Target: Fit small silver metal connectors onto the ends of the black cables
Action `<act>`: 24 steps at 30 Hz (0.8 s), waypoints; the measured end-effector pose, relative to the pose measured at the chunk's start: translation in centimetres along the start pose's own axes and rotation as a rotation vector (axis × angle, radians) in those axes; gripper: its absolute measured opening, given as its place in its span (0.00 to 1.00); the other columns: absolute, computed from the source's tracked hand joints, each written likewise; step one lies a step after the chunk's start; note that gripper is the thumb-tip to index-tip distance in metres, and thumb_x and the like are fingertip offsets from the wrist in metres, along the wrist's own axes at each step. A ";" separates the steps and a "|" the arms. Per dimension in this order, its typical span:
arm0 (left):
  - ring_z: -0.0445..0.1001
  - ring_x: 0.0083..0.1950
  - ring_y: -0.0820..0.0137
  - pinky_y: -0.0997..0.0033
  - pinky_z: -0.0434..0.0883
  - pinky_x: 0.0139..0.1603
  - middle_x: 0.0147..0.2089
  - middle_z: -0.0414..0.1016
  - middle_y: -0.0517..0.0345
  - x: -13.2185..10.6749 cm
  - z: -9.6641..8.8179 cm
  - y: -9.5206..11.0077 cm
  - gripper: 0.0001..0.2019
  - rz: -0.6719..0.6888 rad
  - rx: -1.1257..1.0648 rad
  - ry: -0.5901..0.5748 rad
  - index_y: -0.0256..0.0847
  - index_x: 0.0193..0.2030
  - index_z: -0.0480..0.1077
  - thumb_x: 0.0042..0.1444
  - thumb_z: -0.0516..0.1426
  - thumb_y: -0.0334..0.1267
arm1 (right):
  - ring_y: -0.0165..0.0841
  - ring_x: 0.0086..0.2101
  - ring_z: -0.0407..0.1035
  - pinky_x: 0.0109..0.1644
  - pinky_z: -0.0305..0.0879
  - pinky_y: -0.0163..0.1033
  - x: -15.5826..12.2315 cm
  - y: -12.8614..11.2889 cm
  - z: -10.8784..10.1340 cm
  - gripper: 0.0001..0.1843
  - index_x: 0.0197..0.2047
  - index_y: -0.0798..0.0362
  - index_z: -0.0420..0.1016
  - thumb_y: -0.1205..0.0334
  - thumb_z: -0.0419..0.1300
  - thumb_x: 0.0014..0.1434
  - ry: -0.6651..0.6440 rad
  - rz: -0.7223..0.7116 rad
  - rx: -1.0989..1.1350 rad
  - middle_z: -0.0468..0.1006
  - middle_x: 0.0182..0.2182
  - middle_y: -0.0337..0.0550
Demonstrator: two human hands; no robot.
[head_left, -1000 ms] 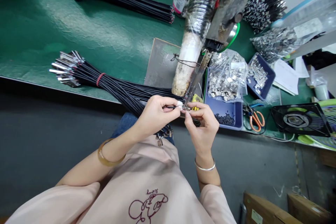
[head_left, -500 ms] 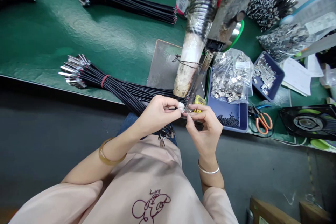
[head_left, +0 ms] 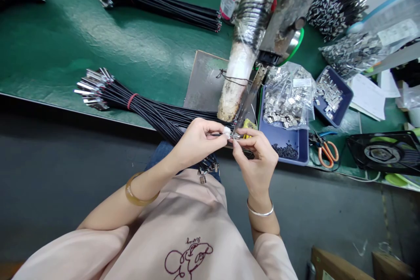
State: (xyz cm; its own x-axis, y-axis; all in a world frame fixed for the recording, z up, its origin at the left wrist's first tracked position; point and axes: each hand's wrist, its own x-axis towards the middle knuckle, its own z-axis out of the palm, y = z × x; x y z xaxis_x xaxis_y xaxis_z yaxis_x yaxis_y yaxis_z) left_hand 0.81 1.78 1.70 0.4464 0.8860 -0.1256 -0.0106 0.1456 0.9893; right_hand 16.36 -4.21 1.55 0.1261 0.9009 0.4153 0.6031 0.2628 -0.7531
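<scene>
At the table's front edge, my left hand [head_left: 197,141] pinches a thin black cable between thumb and forefinger. Something white covers one of its fingertips. Close against it, my right hand [head_left: 257,153] has its thumb and fingers closed on a small metal connector [head_left: 235,136] at the cable's end. A soldering iron [head_left: 251,96] points down with its tip just above the connector; whether they touch I cannot tell. Behind my left hand lies a bundle of black cables [head_left: 149,111] tied with a red band. Loose cable ends with metal connectors [head_left: 202,178] hang over my lap.
A taped hose [head_left: 234,70] slants down beside the iron. To the right stand a blue tray [head_left: 303,146] with a bag of metal shells [head_left: 287,96], a smaller tray [head_left: 344,107], pliers [head_left: 328,153] and a fan [head_left: 383,153]. Another cable bundle [head_left: 164,4] lies behind.
Both hands keep nearly the same place at the iron's tip, with the right fingers shifted very slightly. The view has moved a little; nothing was let go.
</scene>
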 end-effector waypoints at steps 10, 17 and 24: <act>0.52 0.25 0.80 0.80 0.52 0.24 0.21 0.56 0.65 -0.1 0.0 0.6 0.08 -0.007 0.040 -0.025 0.32 0.24 0.72 0.51 0.57 0.31 | 0.34 0.43 0.78 0.48 0.78 0.43 -0.2 -0.2 -0.1 0.08 0.33 0.50 0.73 0.72 0.64 0.58 0.003 -0.058 0.033 0.81 0.40 0.42; 0.47 0.25 0.80 0.77 0.47 0.23 0.21 0.50 0.66 -0.3 0.1 0.1 0.08 0.036 0.117 -0.013 0.33 0.22 0.69 0.51 0.56 0.31 | 0.33 0.41 0.78 0.44 0.78 0.41 -0.7 0.0 0.2 0.08 0.34 0.49 0.72 0.72 0.63 0.59 0.041 -0.093 -0.007 0.81 0.40 0.42; 0.61 0.25 0.78 0.78 0.60 0.26 0.23 0.65 0.63 -1.0 0.3 -0.5 0.03 0.100 0.121 0.094 0.34 0.30 0.74 0.52 0.59 0.31 | 0.31 0.40 0.77 0.39 0.78 0.37 -0.9 0.1 0.2 0.05 0.35 0.50 0.74 0.70 0.63 0.61 0.034 -0.017 0.007 0.80 0.40 0.41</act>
State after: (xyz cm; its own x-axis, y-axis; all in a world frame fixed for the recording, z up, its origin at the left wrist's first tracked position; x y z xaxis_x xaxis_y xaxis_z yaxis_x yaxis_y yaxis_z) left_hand 0.69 0.71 1.32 0.3626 0.9315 -0.0269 0.0591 0.0058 0.9982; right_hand 16.13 -4.92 0.96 0.1427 0.8839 0.4454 0.6001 0.2807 -0.7491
